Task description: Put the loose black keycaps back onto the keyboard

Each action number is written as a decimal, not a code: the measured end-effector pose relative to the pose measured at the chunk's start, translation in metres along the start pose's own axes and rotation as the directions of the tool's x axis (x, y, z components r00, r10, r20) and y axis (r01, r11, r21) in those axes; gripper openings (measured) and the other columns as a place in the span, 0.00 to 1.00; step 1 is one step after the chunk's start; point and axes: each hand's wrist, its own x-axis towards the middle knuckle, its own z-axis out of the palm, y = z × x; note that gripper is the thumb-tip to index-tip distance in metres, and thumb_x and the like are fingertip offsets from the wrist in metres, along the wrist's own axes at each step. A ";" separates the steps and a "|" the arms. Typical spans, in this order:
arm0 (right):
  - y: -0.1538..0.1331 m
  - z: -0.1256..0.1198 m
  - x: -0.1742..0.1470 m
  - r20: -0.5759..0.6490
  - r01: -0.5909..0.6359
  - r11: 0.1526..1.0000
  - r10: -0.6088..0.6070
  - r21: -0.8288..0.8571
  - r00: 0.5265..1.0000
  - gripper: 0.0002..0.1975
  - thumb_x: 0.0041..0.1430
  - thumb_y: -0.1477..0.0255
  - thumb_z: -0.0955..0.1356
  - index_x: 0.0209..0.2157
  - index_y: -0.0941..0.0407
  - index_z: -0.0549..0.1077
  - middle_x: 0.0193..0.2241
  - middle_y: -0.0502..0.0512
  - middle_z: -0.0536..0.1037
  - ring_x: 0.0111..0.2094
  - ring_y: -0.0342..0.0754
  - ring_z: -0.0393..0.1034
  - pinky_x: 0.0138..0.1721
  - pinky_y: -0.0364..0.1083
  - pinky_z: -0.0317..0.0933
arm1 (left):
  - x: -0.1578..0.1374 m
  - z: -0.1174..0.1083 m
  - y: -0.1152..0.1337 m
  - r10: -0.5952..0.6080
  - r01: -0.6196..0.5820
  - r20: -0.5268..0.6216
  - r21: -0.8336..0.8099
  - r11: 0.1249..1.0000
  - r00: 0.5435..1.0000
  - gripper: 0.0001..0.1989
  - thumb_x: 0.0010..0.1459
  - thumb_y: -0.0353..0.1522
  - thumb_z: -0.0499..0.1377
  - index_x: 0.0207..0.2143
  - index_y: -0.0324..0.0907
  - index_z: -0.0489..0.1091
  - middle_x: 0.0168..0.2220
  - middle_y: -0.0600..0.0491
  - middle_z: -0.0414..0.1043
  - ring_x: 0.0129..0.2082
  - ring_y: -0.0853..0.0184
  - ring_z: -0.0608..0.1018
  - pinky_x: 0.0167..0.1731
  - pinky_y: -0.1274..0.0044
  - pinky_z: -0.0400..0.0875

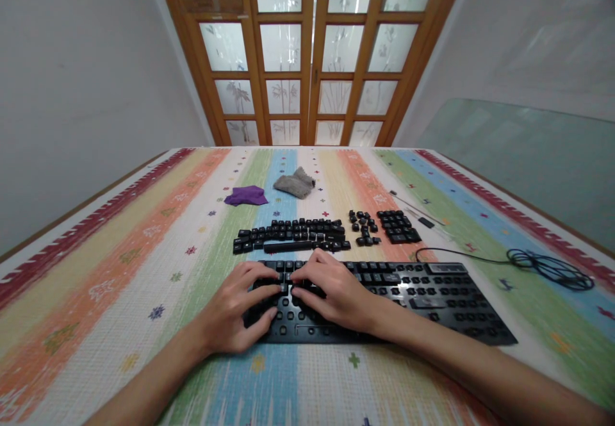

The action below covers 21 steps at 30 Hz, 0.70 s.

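A black keyboard (384,307) lies in front of me, with keycaps fitted along its upper rows and many bare key positions lower down and to the right. My left hand (240,311) rests on its left end, fingers apart, two fingertips touching the upper-left keys. From the right, my right hand (336,290) reaches to the same spot. Its thumb and bent fingers close in beside a keycap (284,289); what lies between them, if anything, is hidden. Behind the keyboard sit rows of loose keycaps (293,230), including a long space bar (288,246).
More loose keycaps (364,226) and a number-pad block of keycaps (398,226) lie at the back right. Beyond are a purple cloth (246,195), a grey cloth (294,183) and a small black piece (425,222). The coiled cable (550,269) lies right on the striped tablecloth (163,272).
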 end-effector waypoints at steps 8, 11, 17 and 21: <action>0.003 0.014 -0.001 -0.023 0.146 0.966 -0.155 -0.215 0.988 0.09 0.68 0.75 0.65 0.34 0.60 0.75 0.30 0.56 0.78 0.33 0.48 0.63 0.39 0.48 0.61 | 0.002 0.001 0.000 -0.008 0.008 -0.049 0.001 1.000 0.999 0.09 0.59 0.24 0.58 0.42 0.40 0.74 0.44 0.46 0.74 0.46 0.59 0.74 0.46 0.64 0.72; 0.003 0.015 -0.002 -0.040 0.140 0.967 -0.152 -0.211 0.988 0.09 0.68 0.75 0.65 0.33 0.59 0.75 0.30 0.55 0.79 0.33 0.48 0.63 0.39 0.48 0.61 | 0.001 0.002 -0.001 0.000 0.000 -0.060 -0.004 1.000 0.998 0.11 0.59 0.24 0.58 0.44 0.40 0.74 0.44 0.46 0.74 0.45 0.60 0.74 0.46 0.64 0.72; 0.004 0.015 -0.004 -0.052 0.114 0.973 -0.127 -0.198 0.991 0.08 0.68 0.73 0.66 0.34 0.59 0.75 0.30 0.55 0.78 0.34 0.49 0.63 0.38 0.48 0.62 | 0.000 0.005 0.003 0.013 -0.014 -0.003 -0.017 1.000 1.000 0.18 0.60 0.25 0.57 0.53 0.40 0.71 0.48 0.44 0.73 0.49 0.58 0.73 0.48 0.63 0.72; 0.003 0.013 -0.005 -0.024 0.090 0.976 -0.097 -0.196 0.995 0.08 0.68 0.71 0.66 0.36 0.59 0.76 0.34 0.57 0.77 0.36 0.49 0.64 0.40 0.49 0.63 | 0.001 0.007 0.004 0.036 -0.035 0.028 -0.015 0.999 0.999 0.20 0.60 0.26 0.58 0.55 0.41 0.71 0.50 0.44 0.72 0.51 0.56 0.72 0.49 0.61 0.72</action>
